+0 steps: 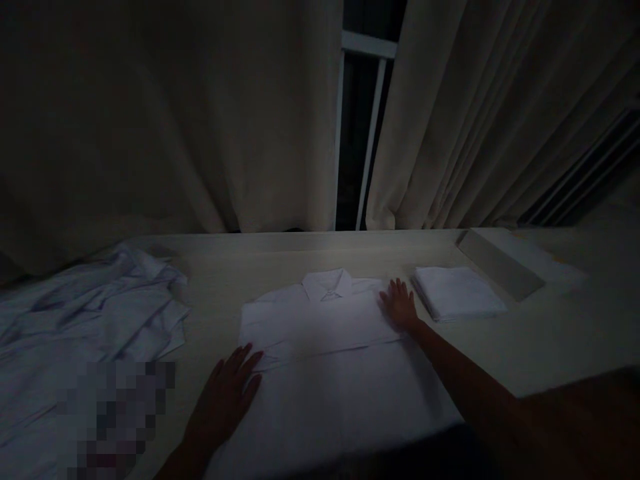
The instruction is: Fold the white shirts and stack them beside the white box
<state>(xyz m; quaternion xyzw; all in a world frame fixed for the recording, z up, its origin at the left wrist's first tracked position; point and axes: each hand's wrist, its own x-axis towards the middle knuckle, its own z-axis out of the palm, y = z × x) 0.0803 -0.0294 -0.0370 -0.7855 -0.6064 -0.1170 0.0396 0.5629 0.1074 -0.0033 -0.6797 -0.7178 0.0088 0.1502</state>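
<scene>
A white collared shirt [320, 387] lies spread on the pale table, its collar [327, 285] pointing toward the window. Its lower part runs down to the near edge, and a crease crosses it below the collar. My left hand [227, 393] rests at the shirt's left edge with fingers stretched out. At the upper right of the shirt, my right hand [400, 307] lies flat with its fingers apart. Neither hand grips the cloth.
A heap of crumpled white shirts [100, 307] covers the left of the table [215, 267]. To the right sit a neat stack of folded white cloth [457, 293] and a pale box [505, 263]. Long curtains [260, 120] hang behind; the scene is dim.
</scene>
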